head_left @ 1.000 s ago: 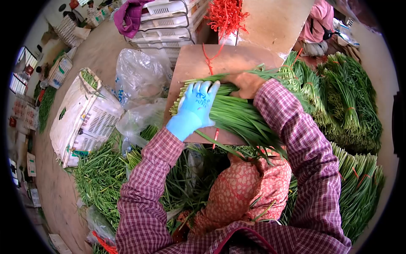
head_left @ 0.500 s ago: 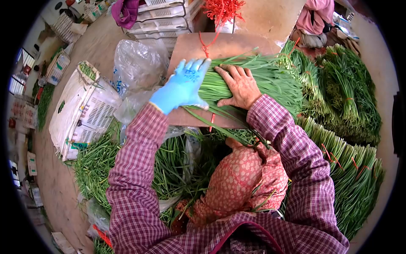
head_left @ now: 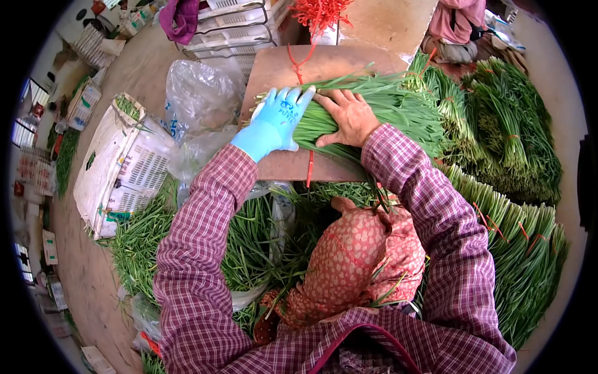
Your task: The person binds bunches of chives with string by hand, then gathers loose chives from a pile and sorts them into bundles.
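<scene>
A thick bunch of long green leafy stalks (head_left: pixel 398 109) lies across a brown board (head_left: pixel 268 71). My left hand (head_left: pixel 277 121), in a light blue glove, rests on the bunch's left end with its fingers spread. Bare and also spread, my right hand (head_left: pixel 350 118) presses flat on the middle of the bunch, its fingertips close to the glove. A red tie (head_left: pixel 309 165) hangs over the board's front edge and shows again behind the bunch; the part between is hidden under the stalks.
Red ties (head_left: pixel 321 14) hang in a cluster behind the board. Tied bundles (head_left: pixel 514 124) are piled at the right, with more bundles (head_left: pixel 523 255) below. Loose stalks (head_left: pixel 143 243), a clear plastic bag (head_left: pixel 199 93) and a white crate (head_left: pixel 140 171) are at the left. Another person (head_left: pixel 453 25) sits at the top right.
Both hands now lie flat on the bunch; my right hand came from the far side, where its fingers were curled. A long leaf that hung over the board's front has gone from there.
</scene>
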`<state>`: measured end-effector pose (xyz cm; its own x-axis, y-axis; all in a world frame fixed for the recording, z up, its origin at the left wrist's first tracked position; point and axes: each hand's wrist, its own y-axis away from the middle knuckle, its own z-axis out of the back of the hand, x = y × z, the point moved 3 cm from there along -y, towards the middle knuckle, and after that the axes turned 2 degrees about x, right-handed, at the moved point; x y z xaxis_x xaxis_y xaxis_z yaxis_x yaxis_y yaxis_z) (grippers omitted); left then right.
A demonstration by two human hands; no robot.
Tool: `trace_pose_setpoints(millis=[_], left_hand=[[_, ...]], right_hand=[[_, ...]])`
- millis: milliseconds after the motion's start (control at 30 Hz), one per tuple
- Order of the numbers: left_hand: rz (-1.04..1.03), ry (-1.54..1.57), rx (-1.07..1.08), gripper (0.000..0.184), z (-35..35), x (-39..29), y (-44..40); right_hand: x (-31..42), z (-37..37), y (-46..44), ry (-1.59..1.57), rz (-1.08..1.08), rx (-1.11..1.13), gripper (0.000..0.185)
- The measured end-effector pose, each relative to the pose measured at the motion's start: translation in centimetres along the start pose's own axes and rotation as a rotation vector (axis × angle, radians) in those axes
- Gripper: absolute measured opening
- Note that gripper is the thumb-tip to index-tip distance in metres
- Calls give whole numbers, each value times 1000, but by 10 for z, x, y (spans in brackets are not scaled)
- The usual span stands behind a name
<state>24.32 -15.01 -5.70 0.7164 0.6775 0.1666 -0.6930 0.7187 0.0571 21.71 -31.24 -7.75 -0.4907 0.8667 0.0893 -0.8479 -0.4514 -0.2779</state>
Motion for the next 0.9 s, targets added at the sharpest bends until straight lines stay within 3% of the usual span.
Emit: trace_pose_setpoints(millis=[33,100,133,200,233,333,467,667,800,867,900], left_hand=[[-21,23,-93,109,0,1,0],[0,51,-76,108,-5,3,-2],[18,79,-60,106,-6,4,-3],[4,78,-106,104,-12,5,-3],[-10,73,-156,102,-10,5,-4],[15,82,-112,99,-6,6,-4],[7,100,-111,100,-8,8,-5],[38,85,-99,101,-6,6,-6],[32,29,-188,97,-23,11,-16],[49,-17,-213,94,-31,18,-16],[18,108,-204,96,-25,16,-8]], right_hand=[[0,3,1,0,0,1,99],[8,19,6,7,97,-223,71],[13,23,9,7,100,-221,71],[33,29,24,-98,252,-176,34],[47,26,34,-112,325,-270,17],[69,0,57,-135,418,-70,15],[79,-16,67,-65,460,-6,17],[76,-20,59,-130,446,-60,15],[81,-16,29,-434,351,-157,14],[79,-2,13,-516,299,-344,14],[70,0,3,-565,255,-382,13]])
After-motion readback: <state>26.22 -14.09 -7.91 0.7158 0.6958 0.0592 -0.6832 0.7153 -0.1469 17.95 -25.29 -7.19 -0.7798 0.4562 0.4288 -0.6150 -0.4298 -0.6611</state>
